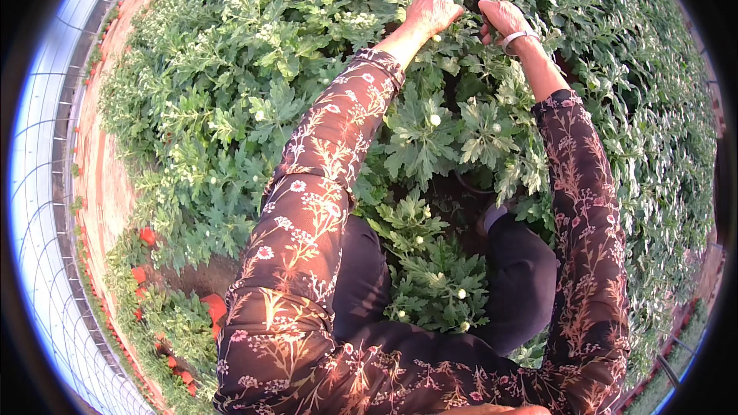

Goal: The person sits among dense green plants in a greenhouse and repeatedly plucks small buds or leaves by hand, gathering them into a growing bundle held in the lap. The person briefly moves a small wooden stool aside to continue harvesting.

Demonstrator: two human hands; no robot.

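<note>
Both of my hands reach forward into leafy chrysanthemum plants [424, 138] that bear round pale buds. My left hand [435, 11] has its back turned up and its fingers curled down at a plant top; whatever is under them is hidden. Slightly to the right and apart from it, my right hand [503, 18] is bent over the same foliage, thumb and fingers drawn together. Whether anything is pinched there I cannot tell. A pale bracelet [519, 39] circles my right wrist. One pale bud [435, 120] stands on a plant between my forearms.
Dense foliage [277, 40] surrounds me. Between my bent legs [522, 282] grows another budded plant [441, 285]. Red pots [215, 308] show among the leaves at left. Beyond runs a bare earth path [106, 184], then a pale ribbed wall [43, 144].
</note>
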